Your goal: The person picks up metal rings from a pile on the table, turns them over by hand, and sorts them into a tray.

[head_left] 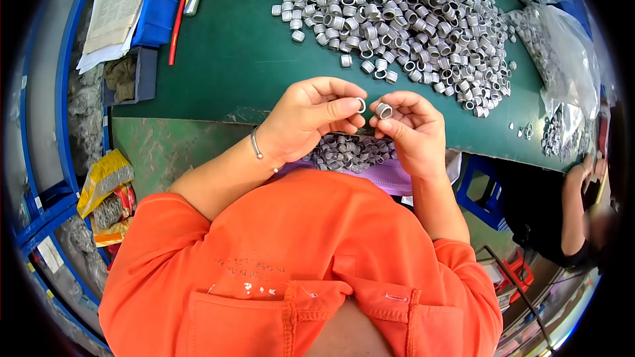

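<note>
Between the thumb and fingers of my left hand [324, 114] is a thin metal ring [360, 105]. My right hand [413, 125] pinches a short ribbed metal collar [383, 110], its opening turned up and toward the ring. The two pieces are a small gap apart, over the front edge of the green table [218, 86]. Beyond my hands lies a large heap of similar grey collars [403, 20]. Below my hands, a purple container [390, 177] on my lap holds many more small metal pieces [347, 152].
Pens and a red stick [177, 26], a blue bin [155, 3] with papers and a grey box [143, 76] are at the left. Plastic bags of parts [562, 53] stand at the right. Near them sits another person [542, 205], beside a blue stool [483, 188].
</note>
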### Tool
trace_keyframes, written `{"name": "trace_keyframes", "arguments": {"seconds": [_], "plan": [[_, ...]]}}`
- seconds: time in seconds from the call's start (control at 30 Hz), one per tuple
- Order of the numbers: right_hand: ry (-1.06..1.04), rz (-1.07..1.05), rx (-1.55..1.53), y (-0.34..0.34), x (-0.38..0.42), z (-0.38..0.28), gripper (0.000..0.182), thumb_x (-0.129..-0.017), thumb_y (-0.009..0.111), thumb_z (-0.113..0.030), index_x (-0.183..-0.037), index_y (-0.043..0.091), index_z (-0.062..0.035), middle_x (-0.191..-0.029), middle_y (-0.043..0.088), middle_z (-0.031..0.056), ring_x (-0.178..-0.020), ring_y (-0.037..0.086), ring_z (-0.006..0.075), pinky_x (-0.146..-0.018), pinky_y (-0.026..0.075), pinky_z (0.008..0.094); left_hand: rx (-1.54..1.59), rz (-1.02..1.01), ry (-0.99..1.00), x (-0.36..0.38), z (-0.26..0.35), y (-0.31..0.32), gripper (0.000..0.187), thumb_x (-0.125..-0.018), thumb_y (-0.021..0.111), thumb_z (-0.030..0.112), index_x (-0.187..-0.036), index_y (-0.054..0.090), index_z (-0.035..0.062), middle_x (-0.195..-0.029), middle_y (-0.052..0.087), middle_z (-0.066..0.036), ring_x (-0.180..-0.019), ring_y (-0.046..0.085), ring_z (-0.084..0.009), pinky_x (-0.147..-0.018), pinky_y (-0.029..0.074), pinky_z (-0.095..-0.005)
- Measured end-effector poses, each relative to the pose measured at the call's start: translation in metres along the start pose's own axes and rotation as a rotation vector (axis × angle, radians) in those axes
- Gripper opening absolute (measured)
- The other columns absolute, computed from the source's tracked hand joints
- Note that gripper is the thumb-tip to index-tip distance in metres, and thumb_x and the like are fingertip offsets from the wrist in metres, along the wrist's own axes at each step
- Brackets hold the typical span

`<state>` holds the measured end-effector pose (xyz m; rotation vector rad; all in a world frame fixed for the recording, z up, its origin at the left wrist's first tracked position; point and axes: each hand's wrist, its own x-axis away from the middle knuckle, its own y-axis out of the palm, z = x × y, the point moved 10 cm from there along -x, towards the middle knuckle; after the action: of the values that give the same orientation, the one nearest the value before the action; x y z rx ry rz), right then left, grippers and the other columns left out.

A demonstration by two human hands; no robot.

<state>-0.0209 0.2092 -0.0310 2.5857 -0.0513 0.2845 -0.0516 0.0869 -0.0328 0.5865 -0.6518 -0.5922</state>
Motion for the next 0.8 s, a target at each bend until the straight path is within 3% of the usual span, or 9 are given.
{"name": "trace_keyframes", "arguments": {"seconds": [0.27, 0.33, 0.47, 0.57, 0.63, 0.7, 0.8], "plan": [[-0.084, -0.059, -0.173, 0.008, 0.000, -0.007, 0.025, -0.078, 0.059, 0.012, -0.102, 0.057, 0.0045, -0.103, 0.059, 0.0132, -0.092, 0.061, 0.0203, -0.073, 0.054, 0.0275, -0.002, -0.015, 0.017, 0.001, 0.002, 0.004, 0.017, -0.086, 0.057, 0.002, -0.102, 0.059, -0.0024, -0.089, 0.064, -0.011, -0.079, 0.064, -0.0145, -0.069, 0.054, -0.0246], [-0.085, -0.044, -0.192, 0.005, 0.000, -0.006, 0.023, -0.078, 0.059, 0.012, -0.099, 0.058, 0.0039, -0.103, 0.058, 0.0123, -0.094, 0.060, 0.0209, -0.075, 0.053, 0.0286, 0.002, -0.033, 0.025, 0.001, 0.000, 0.002, 0.015, -0.086, 0.056, 0.000, -0.100, 0.060, -0.0025, -0.095, 0.063, -0.013, -0.081, 0.064, -0.0161, -0.071, 0.054, -0.0264], [-0.278, -0.098, -0.059, 0.007, 0.004, -0.021, 0.018, -0.075, 0.059, 0.014, -0.088, 0.060, 0.0013, -0.097, 0.059, 0.0108, -0.095, 0.059, 0.0242, -0.081, 0.050, 0.0341, 0.077, -0.035, 0.021, 0.003, 0.000, 0.004, 0.014, -0.083, 0.056, -0.003, -0.097, 0.061, -0.0016, -0.099, 0.060, -0.013, -0.085, 0.062, -0.0171, -0.074, 0.053, -0.0278], [-0.347, -0.121, 0.077, 0.013, 0.010, -0.034, 0.019, -0.072, 0.056, 0.016, -0.081, 0.060, -0.0005, -0.091, 0.061, 0.0104, -0.093, 0.060, 0.0261, -0.080, 0.049, 0.0363, -0.202, -0.089, 0.161, 0.008, 0.013, 0.008, 0.016, -0.078, 0.055, -0.007, -0.089, 0.064, 0.0001, -0.101, 0.058, -0.012, -0.086, 0.060, -0.0178, -0.075, 0.051, -0.0284], [-0.393, -0.368, 0.376, 0.040, 0.019, -0.037, 0.022, -0.067, 0.054, 0.017, -0.077, 0.060, -0.0007, -0.087, 0.062, 0.0087, -0.090, 0.060, 0.0263, -0.079, 0.049, 0.0353, -0.739, -0.286, 0.258, 0.021, 0.021, 0.031, 0.018, -0.072, 0.054, -0.009, -0.080, 0.066, 0.0016, -0.095, 0.058, -0.009, -0.085, 0.058, -0.0166, -0.072, 0.049, -0.0277], [-0.425, -0.363, 0.414, 0.041, 0.020, -0.038, 0.023, -0.064, 0.051, 0.015, -0.077, 0.061, -0.0009, -0.082, 0.063, 0.0093, -0.085, 0.061, 0.0260, -0.075, 0.049, 0.0334, -0.856, -0.305, 0.252, 0.023, 0.022, 0.036, 0.018, -0.069, 0.052, -0.010, -0.074, 0.065, 0.0016, -0.091, 0.060, -0.008, -0.082, 0.058, -0.0176, -0.071, 0.048, -0.0275], [-0.669, 0.081, 1.086, 0.023, 0.013, -0.058, 0.020, -0.072, 0.054, 0.011, -0.085, 0.063, -0.0014, -0.083, 0.059, 0.0131, -0.077, 0.058, 0.0276, -0.068, 0.047, 0.0319, -1.258, -0.149, 0.567, 0.015, 0.041, 0.041, 0.015, -0.070, 0.057, -0.008, -0.080, 0.064, 0.0017, -0.086, 0.059, -0.007, -0.078, 0.058, -0.0197, -0.068, 0.047, -0.0278]]}}
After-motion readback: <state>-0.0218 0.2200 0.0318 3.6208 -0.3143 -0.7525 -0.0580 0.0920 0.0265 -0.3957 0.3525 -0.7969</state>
